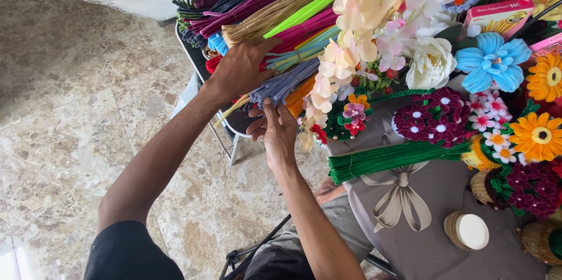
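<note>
Reaching over the stacked bundles, the left hand [241, 69] lies spread and flat on the heap of coloured pipe-cleaner bundles [275, 16]. Just right of it, the right hand [275, 127] pinches the end of the lavender bundle [284, 84], probably between thumb and fingers. Farther right, a green bundle [392, 157] lies on the grey tabletop [421, 221] beside craft flowers [492, 63].

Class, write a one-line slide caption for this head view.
Left hand presses on stacked pipe-cleaner bundles while right hand pinches the lavender bundle beside craft flowers.
</note>
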